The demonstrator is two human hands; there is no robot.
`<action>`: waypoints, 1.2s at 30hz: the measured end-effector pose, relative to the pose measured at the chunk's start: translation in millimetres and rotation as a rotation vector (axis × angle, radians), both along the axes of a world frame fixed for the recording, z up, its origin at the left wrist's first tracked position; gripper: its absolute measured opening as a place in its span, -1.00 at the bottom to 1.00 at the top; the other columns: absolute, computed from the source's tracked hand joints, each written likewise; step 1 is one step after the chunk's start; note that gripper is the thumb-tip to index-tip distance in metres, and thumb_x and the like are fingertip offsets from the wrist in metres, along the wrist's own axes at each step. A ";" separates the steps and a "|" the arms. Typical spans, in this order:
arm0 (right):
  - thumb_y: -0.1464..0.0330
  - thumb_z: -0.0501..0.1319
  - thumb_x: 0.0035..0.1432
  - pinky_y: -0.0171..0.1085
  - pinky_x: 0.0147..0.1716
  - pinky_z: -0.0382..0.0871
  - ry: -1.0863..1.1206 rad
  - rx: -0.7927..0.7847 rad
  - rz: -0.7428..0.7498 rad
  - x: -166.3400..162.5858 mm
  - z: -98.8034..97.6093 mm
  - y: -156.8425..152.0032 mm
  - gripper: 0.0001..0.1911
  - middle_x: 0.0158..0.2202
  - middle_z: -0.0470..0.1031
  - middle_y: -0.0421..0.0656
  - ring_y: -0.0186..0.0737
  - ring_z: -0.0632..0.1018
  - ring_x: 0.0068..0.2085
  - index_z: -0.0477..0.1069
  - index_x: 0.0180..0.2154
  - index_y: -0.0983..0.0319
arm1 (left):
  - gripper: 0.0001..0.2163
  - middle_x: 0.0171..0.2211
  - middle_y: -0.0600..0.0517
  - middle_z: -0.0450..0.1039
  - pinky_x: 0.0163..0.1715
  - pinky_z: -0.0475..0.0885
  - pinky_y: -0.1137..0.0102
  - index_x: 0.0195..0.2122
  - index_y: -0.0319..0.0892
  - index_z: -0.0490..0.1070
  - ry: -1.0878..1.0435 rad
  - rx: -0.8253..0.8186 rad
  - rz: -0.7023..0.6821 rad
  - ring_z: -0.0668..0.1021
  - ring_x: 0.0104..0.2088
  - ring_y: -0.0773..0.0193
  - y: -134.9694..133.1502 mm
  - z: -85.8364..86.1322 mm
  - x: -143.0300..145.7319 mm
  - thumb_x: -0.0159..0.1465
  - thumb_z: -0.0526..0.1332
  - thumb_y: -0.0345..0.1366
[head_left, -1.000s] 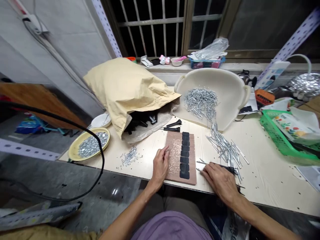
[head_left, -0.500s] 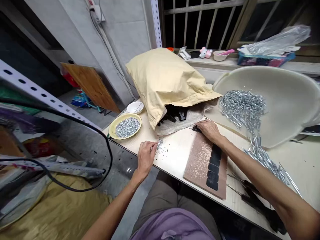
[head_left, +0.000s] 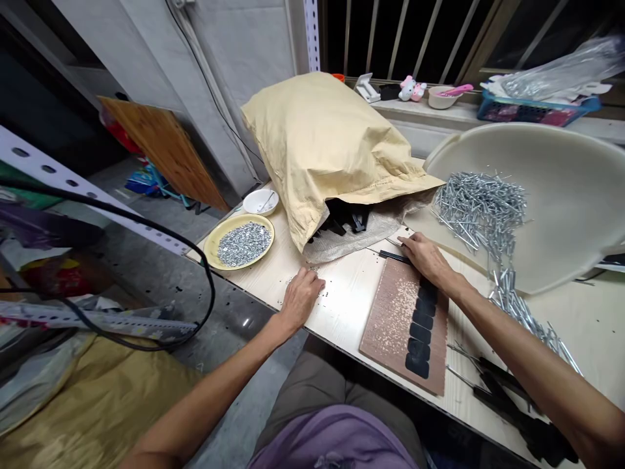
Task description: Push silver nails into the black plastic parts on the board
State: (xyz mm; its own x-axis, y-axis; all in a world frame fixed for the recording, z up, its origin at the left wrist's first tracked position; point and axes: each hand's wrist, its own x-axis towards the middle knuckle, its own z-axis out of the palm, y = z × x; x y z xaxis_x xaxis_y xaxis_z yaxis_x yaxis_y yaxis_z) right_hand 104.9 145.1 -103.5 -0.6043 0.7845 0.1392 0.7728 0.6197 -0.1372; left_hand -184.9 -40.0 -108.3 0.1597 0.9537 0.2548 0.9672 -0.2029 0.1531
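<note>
My left hand (head_left: 301, 296) lies knuckles up on the pale table (head_left: 342, 299), fingers curled over a scatter of small silver bits that it covers. My right hand (head_left: 426, 256) reaches past the far end of the brown board (head_left: 393, 319), fingers closed on a thin black strip (head_left: 393, 256) lying near the mouth of the tan sack (head_left: 325, 146). A column of black pads (head_left: 420, 332) runs down the board's right side. Black parts (head_left: 344, 223) show inside the sack's opening.
A yellow plate of small silver pieces (head_left: 239, 242) and a white bowl (head_left: 261, 201) sit at the table's left corner. A big cream basin (head_left: 561, 195) spills long silver pins (head_left: 481, 208) onto the table. Black strips (head_left: 512, 404) lie at bottom right. A black cable (head_left: 161, 228) loops at left.
My left hand slid right over the scattered silver bits and closed over them. My right hand stayed at the board's far end by the black strip. The view tilted slightly.
</note>
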 end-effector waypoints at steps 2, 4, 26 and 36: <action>0.38 -0.04 0.25 -0.30 -0.27 0.24 -0.017 -0.040 -0.010 2.6 -2.6 1.1 -0.68 -0.27 0.34 -0.02 -0.19 0.40 -0.29 0.43 -0.13 0.31 | -0.83 -0.38 -0.07 0.40 -0.34 0.29 0.34 -0.33 -0.21 0.47 -0.041 0.007 0.003 0.36 -0.29 0.17 0.2 0.8 0.0 0.29 0.08 -0.37; 0.40 -0.03 0.23 -0.30 -0.26 0.26 -0.015 -0.050 -0.031 4.0 -4.4 2.5 -0.69 -0.27 0.32 -0.02 -0.20 0.40 -0.29 0.43 -0.13 0.32 | -0.84 -0.38 -0.08 0.41 -0.32 0.30 0.32 -0.35 -0.22 0.47 -0.117 0.009 0.008 0.38 -0.29 0.15 -0.5 2.2 0.7 0.28 0.10 -0.37; 0.39 -0.03 0.31 -0.35 -0.25 0.35 0.210 0.099 0.076 -23.7 60.4 -156.1 -0.64 -0.11 0.48 -0.16 -0.29 0.51 -0.21 0.30 0.09 0.09 | -0.74 -0.48 0.03 0.47 -0.38 0.44 0.48 -0.40 -0.33 0.46 -2.083 -0.290 0.286 0.48 -0.51 0.45 6.9 40.7 105.7 -0.05 0.42 -0.29; 0.38 -0.03 0.29 -0.33 -0.43 0.23 0.156 0.140 0.000 -19.5 62.3 -166.8 -0.64 -0.25 0.51 -0.13 -0.24 0.48 -0.29 0.34 0.06 0.07 | -0.76 -0.49 0.06 0.45 -0.30 0.42 0.45 -0.40 -0.31 0.44 -2.055 -0.252 0.222 0.48 -0.47 0.45 1.0 44.9 118.0 0.00 0.39 -0.26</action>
